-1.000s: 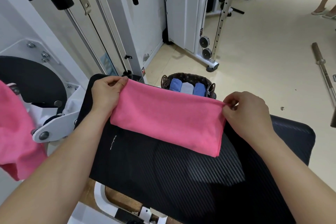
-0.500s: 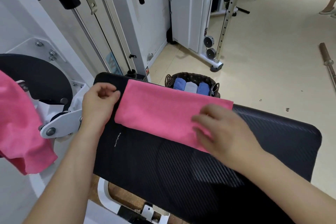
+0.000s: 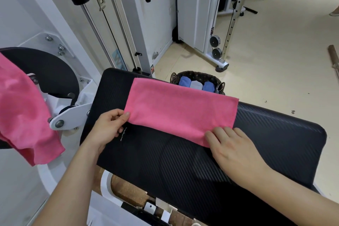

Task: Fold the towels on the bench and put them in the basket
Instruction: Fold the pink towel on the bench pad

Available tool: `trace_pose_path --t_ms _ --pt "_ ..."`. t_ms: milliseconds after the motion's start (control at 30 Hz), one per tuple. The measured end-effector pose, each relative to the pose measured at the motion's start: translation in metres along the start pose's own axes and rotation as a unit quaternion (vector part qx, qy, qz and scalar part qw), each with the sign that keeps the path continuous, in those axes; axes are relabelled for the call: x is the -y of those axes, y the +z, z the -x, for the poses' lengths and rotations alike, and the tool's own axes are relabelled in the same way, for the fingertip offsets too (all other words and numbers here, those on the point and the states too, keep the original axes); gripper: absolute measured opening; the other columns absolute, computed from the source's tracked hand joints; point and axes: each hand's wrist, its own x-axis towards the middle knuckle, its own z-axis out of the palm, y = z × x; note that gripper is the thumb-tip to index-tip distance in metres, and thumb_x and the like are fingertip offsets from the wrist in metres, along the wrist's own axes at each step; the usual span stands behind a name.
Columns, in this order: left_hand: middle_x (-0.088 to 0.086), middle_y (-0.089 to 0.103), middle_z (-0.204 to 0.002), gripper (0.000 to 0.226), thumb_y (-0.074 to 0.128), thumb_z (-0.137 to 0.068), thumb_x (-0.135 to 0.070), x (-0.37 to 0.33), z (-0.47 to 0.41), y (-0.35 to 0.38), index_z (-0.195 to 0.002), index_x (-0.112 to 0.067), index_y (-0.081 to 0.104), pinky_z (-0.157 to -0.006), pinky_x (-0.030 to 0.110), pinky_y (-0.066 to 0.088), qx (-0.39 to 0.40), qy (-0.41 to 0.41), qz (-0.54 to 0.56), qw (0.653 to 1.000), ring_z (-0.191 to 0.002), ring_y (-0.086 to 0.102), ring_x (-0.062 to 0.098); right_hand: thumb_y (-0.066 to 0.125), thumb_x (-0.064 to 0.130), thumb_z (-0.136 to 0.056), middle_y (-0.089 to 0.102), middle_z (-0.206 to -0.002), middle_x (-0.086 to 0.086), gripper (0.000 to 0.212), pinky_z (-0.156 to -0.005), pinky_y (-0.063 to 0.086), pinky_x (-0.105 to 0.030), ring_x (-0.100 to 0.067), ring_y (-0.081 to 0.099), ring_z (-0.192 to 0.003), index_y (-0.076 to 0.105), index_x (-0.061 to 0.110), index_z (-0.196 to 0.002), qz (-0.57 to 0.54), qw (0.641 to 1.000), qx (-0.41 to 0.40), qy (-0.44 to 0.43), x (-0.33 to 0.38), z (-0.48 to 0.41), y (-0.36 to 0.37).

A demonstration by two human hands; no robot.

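Pink towel point(image 3: 179, 113) is lying in a long folded strip across the bench point(image 3: 275, 134), right in front of the basket point(image 3: 198, 76), which has blue and grey ones in it. Left hand point(image 3: 108, 126) pinches the near-left corner between thumb and fingers. Right hand point(image 3: 233, 145) lies flat, fingers straight, resting on the near-right corner. Looks like thin microfibre, so light, floppy, no stiffness, probably a bit grabby on that textured pad. I'd grab the corners or short ends, since the middle will just sag.
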Motion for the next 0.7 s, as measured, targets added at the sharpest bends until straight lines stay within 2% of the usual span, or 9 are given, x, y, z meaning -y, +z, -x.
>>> trace_pose_path --t_ms 67,167,233,333,400,467,567,633,700 --pt "0.000 0.056 -0.064 0.022 0.063 -0.091 -0.034 -0.002 -0.002 -0.002 -0.078 -0.016 0.068 -0.053 0.027 0.037 -0.010 0.005 -0.038 0.999 -0.050 0.046 0.009 0.040 0.009 -0.075 0.052 -0.068 -0.002 0.021 -0.054 0.036 -0.033 -0.024 0.050 -0.057 0.061 0.013 -0.079 0.001 1.000 -0.007 0.001 -0.002 0.000 0.002" --pt "0.001 0.060 -0.054 0.026 0.070 -0.085 -0.039 -0.002 -0.006 -0.005 -0.072 -0.017 0.069 -0.055 0.026 0.040 -0.096 0.031 -0.150 0.984 -0.042 0.051 0.006 0.058 0.004 -0.068 0.052 -0.064 -0.003 0.010 -0.052 0.036 -0.034 -0.024 0.050 -0.054 0.058 0.014 -0.071 -0.003 1.000 -0.001 -0.006 -0.003 0.001 0.001" --pt "-0.001 0.061 -0.053 0.024 0.074 -0.081 -0.040 -0.004 -0.006 -0.004 -0.070 -0.019 0.068 -0.053 0.023 0.039 -0.120 0.048 -0.193 0.973 -0.043 0.053 0.005 0.069 0.005 -0.061 0.051 -0.065 -0.004 0.016 -0.053 0.034 -0.034 -0.024 0.049 -0.056 0.058 0.013 -0.070 -0.006 1.000 0.005 -0.010 -0.004 0.002 0.000" --pt "-0.004 0.060 -0.065 0.023 0.077 -0.078 -0.035 -0.004 0.000 -0.001 -0.072 -0.021 0.060 -0.056 0.021 0.039 -0.163 0.094 -0.220 0.957 -0.059 0.055 0.008 0.070 0.013 -0.066 0.057 -0.084 -0.006 0.019 -0.059 0.032 -0.036 -0.027 0.052 -0.072 0.062 0.013 -0.083 0.004 1.000 0.018 -0.024 -0.007 0.004 -0.001" --pt "-0.006 0.057 -0.071 0.021 0.078 -0.077 -0.023 -0.002 0.010 0.002 -0.071 -0.022 0.058 -0.060 0.021 0.042 -0.183 0.179 -0.231 0.939 -0.065 0.053 0.009 0.068 0.017 -0.072 0.060 -0.107 -0.009 0.028 -0.068 0.035 -0.039 -0.030 0.057 -0.095 0.063 0.014 -0.100 0.002 0.999 0.019 -0.048 -0.012 0.005 -0.002" --pt "-0.007 0.059 -0.086 0.008 0.073 -0.078 -0.018 0.007 0.025 0.009 -0.082 -0.021 0.066 -0.072 0.024 0.047 -0.117 0.313 -0.279 0.900 -0.078 0.054 0.008 0.065 0.025 -0.075 0.058 -0.123 -0.010 0.040 -0.078 0.038 -0.041 -0.029 0.055 -0.113 0.061 0.014 -0.114 -0.008 0.997 0.029 -0.070 -0.018 0.007 -0.003" --pt "-0.002 0.056 -0.116 0.037 0.059 -0.083 -0.035 0.027 0.036 0.019 -0.116 -0.019 0.065 -0.091 0.029 0.046 0.002 0.380 -0.381 0.843 -0.106 0.053 0.014 0.060 0.036 -0.080 0.056 -0.133 -0.010 0.049 -0.089 0.038 -0.043 -0.028 0.054 -0.122 0.058 0.011 -0.123 -0.011 0.994 0.056 -0.091 -0.029 0.009 -0.004" --pt "-0.001 0.058 -0.119 0.037 0.058 -0.086 -0.035 0.031 0.031 0.022 -0.119 -0.018 0.064 -0.090 0.033 0.049 -0.011 0.378 -0.375 0.846 -0.107 0.055 0.016 0.057 0.032 -0.085 0.058 -0.132 -0.012 0.042 -0.092 0.037 -0.042 -0.027 0.056 -0.121 0.059 0.008 -0.120 -0.008 0.993 0.050 -0.106 -0.036 0.010 -0.001" --pt "-0.001 0.063 -0.113 0.033 0.055 -0.088 -0.035 0.030 0.022 0.022 -0.111 -0.017 0.069 -0.082 0.036 0.051 -0.039 0.377 -0.372 0.847 -0.102 0.059 0.018 0.057 0.025 -0.085 0.060 -0.130 -0.013 0.033 -0.092 0.038 -0.041 -0.027 0.059 -0.119 0.062 0.007 -0.113 -0.008 0.992 0.033 -0.123 -0.042 0.012 0.002"
